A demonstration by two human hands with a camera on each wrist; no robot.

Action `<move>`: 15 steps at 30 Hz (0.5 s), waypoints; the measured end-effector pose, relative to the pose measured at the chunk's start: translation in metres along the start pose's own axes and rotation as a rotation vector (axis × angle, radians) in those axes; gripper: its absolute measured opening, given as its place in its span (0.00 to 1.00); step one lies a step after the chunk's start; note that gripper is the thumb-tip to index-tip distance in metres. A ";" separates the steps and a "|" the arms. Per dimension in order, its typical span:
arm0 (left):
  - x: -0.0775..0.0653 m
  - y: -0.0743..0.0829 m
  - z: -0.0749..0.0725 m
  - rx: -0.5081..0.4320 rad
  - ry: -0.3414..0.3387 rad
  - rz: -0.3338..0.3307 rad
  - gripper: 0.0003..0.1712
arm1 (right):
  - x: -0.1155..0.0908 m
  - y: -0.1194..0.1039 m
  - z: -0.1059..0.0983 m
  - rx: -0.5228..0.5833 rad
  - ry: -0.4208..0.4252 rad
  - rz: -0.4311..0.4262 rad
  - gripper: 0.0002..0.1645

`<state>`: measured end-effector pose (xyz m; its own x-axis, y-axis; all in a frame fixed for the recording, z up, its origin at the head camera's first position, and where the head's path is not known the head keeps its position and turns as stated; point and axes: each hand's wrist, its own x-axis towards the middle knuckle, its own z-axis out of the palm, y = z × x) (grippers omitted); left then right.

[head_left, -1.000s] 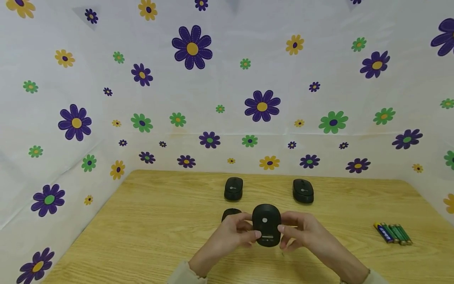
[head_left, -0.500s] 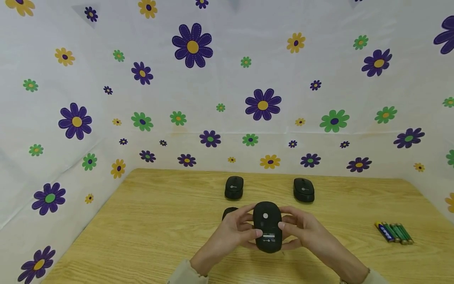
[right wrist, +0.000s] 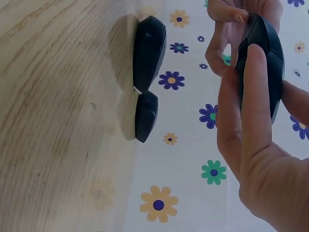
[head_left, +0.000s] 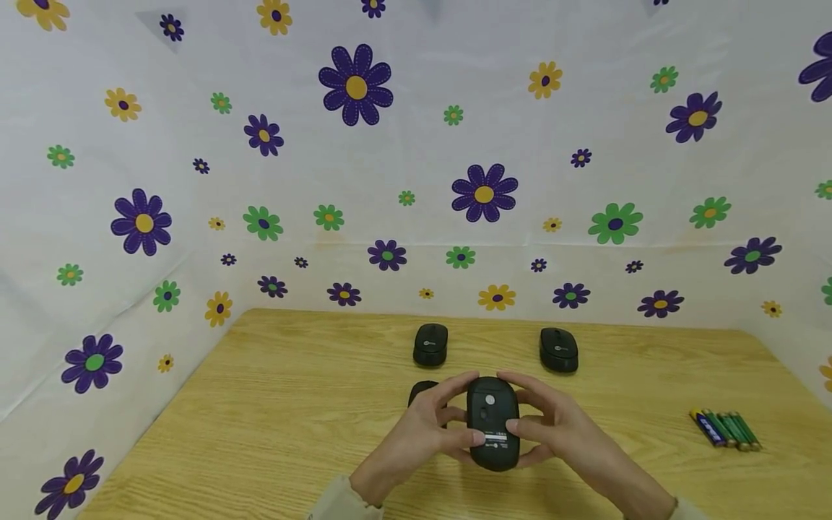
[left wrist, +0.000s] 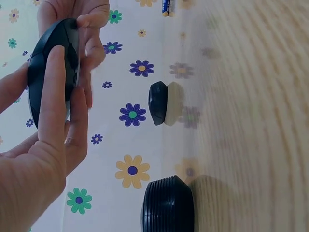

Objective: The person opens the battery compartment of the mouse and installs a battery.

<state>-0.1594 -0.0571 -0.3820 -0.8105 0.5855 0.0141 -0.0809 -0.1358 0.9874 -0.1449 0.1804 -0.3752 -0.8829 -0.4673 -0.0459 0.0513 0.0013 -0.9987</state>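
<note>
A black computer mouse (head_left: 495,415) is held up above the table with its underside facing the head camera; a white round spot, a small switch and a printed label show on it. My left hand (head_left: 429,426) grips its left side, thumb on the underside near the label. On the other side my right hand (head_left: 557,425) grips it, thumb also on the underside. Both wrist views show the mouse (left wrist: 50,67) edge-on, with fingers along its top shell. Another black mouse (head_left: 422,388) lies behind my left hand, which partly covers it.
Two more black mice stand farther back on the wooden table (head_left: 273,404): a left mouse (head_left: 431,345) and a right mouse (head_left: 559,350). Several batteries (head_left: 725,430), one blue and yellow, the others green, lie side by side at the right. Flower-printed white cloth (head_left: 390,159) encloses the table behind and at the sides.
The held mouse has tilted so its underside faces the head camera more squarely, and it sits slightly lower. The index fingers of both hands have shifted to its far end.
</note>
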 end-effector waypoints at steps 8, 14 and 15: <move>0.000 -0.002 0.002 -0.005 0.005 0.010 0.43 | -0.001 -0.002 0.003 -0.011 0.010 -0.029 0.43; 0.000 -0.002 0.004 0.014 -0.003 0.005 0.43 | -0.001 -0.001 0.003 -0.017 0.028 -0.025 0.42; 0.000 -0.002 0.004 0.015 -0.002 0.004 0.43 | -0.001 -0.001 0.003 -0.018 0.032 -0.026 0.41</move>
<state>-0.1569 -0.0535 -0.3829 -0.8097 0.5866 0.0178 -0.0691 -0.1255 0.9897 -0.1424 0.1780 -0.3740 -0.8982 -0.4391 -0.0206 0.0201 0.0058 -0.9998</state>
